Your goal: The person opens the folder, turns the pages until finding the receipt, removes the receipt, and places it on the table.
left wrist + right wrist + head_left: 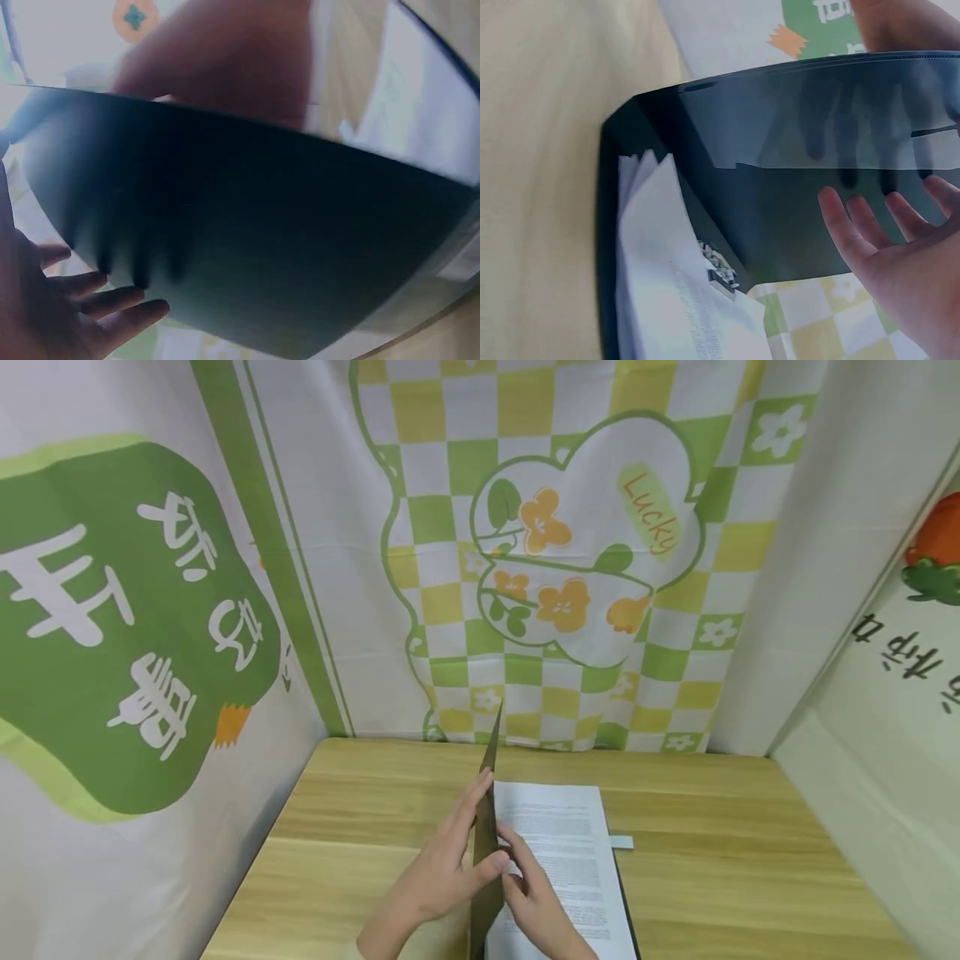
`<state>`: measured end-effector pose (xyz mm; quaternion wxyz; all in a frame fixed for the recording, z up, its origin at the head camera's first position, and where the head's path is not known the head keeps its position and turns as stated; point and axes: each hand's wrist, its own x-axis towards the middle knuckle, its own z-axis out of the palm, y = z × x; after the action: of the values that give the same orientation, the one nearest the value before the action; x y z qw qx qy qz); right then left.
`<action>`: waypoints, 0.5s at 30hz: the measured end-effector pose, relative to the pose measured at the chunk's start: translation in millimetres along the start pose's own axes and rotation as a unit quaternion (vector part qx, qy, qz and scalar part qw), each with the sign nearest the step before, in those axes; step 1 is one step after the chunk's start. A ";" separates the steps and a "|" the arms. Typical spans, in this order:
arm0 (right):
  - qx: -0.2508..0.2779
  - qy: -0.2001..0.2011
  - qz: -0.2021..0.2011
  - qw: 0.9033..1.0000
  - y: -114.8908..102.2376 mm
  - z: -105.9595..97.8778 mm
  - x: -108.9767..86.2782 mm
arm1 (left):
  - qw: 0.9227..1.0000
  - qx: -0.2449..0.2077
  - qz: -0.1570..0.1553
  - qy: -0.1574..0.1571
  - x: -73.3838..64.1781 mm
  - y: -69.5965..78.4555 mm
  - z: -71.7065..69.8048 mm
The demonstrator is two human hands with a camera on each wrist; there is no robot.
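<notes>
A dark clip folder (pixel 625 893) lies on the table with its cover (pixel 487 827) standing nearly upright. Printed sheets (pixel 555 827) lie inside, and a metal clip (pixel 721 277) shows at their edge in the right wrist view. My left hand (pixel 446 860) is at the cover's outer side, its fingers spread and fairly straight with the tips right at the surface (pixel 97 300); its thumb reaches over the edge. My right hand (pixel 536 897) is on the inner side, its fingers (pixel 840 225) extended close to the glossy inside, where their reflections show.
A pale tab (pixel 621 842) sticks out from the folder's right side. The wooden table (pixel 337 860) ends at a checkered cloth (pixel 577 710) behind. Printed cloth walls (pixel 112 635) stand at left and right.
</notes>
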<state>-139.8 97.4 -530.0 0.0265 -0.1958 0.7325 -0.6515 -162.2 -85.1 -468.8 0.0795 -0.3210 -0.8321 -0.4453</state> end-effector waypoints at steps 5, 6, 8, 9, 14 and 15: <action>-0.027 -0.025 -0.028 0.999 9.0 9.6 -3.8 | 0.999 0.039 0.032 -0.010 4.4 3.1 -18.1; -0.030 -0.027 -0.031 0.999 10.1 10.7 -4.6 | 0.998 0.051 0.036 -0.015 5.1 3.5 -20.6; -0.040 -0.032 -0.040 0.998 11.8 11.4 -5.7 | 0.997 0.068 0.037 -0.027 6.1 4.4 -25.3; -0.046 -0.036 -0.043 0.997 12.3 11.0 -6.1 | 0.996 0.072 0.034 -0.035 6.1 4.9 -27.9; -0.084 -0.043 -0.034 0.995 16.0 -0.9 -7.9 | 0.993 0.098 0.004 -0.061 3.4 10.4 -44.6; -0.094 -0.034 -0.033 0.994 16.8 -5.4 -8.4 | 0.992 0.108 0.000 -0.063 2.9 11.2 -48.3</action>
<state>-137.9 106.5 -547.3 0.0111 -0.2440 0.7824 -0.5729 -165.2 -117.5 -431.3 0.0608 -0.3382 -0.8786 -0.3316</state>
